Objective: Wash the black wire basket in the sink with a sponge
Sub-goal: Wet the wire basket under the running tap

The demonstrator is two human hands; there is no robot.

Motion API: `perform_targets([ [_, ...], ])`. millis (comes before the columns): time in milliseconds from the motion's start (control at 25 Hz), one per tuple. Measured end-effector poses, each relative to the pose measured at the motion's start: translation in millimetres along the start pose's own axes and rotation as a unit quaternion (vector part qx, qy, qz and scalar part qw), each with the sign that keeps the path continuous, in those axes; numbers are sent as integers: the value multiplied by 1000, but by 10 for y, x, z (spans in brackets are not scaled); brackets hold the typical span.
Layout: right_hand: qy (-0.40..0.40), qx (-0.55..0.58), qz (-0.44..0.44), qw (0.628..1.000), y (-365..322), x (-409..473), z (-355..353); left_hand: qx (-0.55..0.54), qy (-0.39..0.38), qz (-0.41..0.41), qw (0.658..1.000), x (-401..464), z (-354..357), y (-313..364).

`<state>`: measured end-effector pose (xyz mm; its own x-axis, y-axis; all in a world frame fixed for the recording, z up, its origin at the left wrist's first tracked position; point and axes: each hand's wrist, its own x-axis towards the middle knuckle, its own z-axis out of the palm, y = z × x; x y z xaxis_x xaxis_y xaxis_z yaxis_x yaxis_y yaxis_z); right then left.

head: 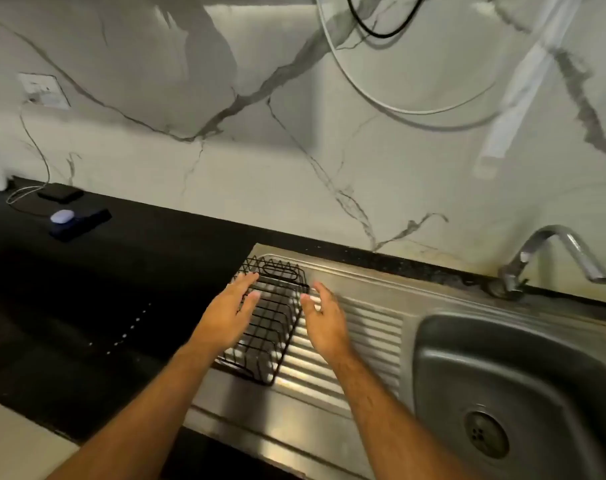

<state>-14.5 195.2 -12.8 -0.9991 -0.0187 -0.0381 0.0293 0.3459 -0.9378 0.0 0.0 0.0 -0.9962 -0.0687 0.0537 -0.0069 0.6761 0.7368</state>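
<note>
Two open hands, nothing held, flank the basket (pixel 270 313).
Light, stiff wire; best gripped by both long rims.

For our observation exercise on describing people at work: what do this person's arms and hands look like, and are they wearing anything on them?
Both forearms are bare all the way to the frame's bottom edge; no sleeves show. The left hand and right hand wear no gloves, and no rings, watch or bracelet can be seen. The right forearm has visible hair. The picture is slightly blurred, so finer details such as the nails cannot be judged.
</note>
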Motion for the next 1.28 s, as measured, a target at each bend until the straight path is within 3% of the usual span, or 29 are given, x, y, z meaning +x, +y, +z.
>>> perform_targets([
  [200,24,33,101,994,-35,323,500,-43,-39,-36,998,435,-273,-369],
  [400,58,97,202,973,78,467,766,-139,-100,-132,976,642,-304,-597],
  [640,31,164,232,958,200,400,928,-237,-127,-229,935,695,-138,-638],
  [920,29,201,233,951,123,331,669,-243,-118,-193,943,483,-70,-310],
  [1280,81,171,165,968,134,-108,-420,-251,-114,-126,953,46,454,591],
])
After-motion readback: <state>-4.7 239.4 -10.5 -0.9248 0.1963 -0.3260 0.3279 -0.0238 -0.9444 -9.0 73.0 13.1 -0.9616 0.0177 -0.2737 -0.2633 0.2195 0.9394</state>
